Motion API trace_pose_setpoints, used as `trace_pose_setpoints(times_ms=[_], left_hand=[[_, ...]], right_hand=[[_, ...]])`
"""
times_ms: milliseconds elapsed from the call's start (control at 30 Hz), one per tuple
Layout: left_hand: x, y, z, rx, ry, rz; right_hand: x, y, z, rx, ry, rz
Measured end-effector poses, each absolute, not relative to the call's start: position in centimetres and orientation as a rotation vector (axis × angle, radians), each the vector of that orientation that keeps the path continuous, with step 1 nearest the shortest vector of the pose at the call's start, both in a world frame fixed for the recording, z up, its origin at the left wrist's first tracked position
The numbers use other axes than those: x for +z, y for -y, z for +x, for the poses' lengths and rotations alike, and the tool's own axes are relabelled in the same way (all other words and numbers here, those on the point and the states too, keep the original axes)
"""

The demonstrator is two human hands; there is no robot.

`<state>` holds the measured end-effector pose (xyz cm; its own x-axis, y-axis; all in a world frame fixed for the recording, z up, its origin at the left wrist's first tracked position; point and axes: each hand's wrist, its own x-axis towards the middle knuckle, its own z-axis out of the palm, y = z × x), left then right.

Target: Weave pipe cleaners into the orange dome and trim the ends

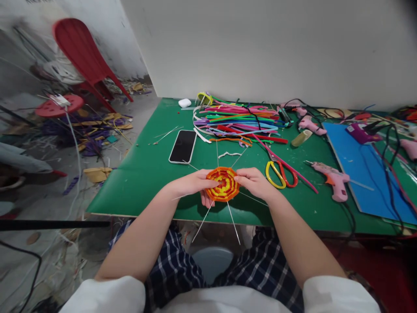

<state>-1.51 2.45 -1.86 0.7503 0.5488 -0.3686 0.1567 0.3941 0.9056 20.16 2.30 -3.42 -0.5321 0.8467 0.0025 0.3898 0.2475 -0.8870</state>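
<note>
Our left hand [190, 186] pinches the left rim of a round, ribbed woven disc [223, 184], orange and yellow, with thin pale spokes. Our right hand [257, 183] pinches its right rim. The disc sits between both hands, over the green bench [137, 174].

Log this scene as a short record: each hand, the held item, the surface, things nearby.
Left: left hand grips the left edge of the woven disc
Right: right hand pinches its right edge
Held item: orange, red and yellow disc, thin white spokes sticking out
Surface: green table
Nearby: scissors right of the hands; phone behind the left hand; pink glue gun further right; coloured strips at the back
</note>
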Motion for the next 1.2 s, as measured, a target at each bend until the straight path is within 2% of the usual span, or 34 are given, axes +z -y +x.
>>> trace_pose_setpoints(times_ms=[133, 567, 800, 1000, 1200], left_hand=[[-2.1, -2.5, -1.7, 0.294, -0.757, 1.152], [-1.8, -2.7, -2.0, 0.217, -0.788, 1.197], [-2.6, -2.8, -1.4, 0.435, -0.875, 1.309], [-3.2, -2.9, -1.4, 0.487, -0.899, 1.318], [-2.8, -2.9, -1.6, 0.25, -0.836, 1.316]], right_hand=[[-3.3, -2.3, 19.9, 1.205, 2.072, -1.145], [-3.3, -2.3, 19.6, 1.462, 1.95, -1.144], [-3.7, -2.5, 19.7, 1.494, 1.92, -1.158], [-4.3, -2.5, 19.5, 1.589, 1.799, -1.172], [-3.8, -2.4, 19.5, 1.267, 1.95, -1.167]])
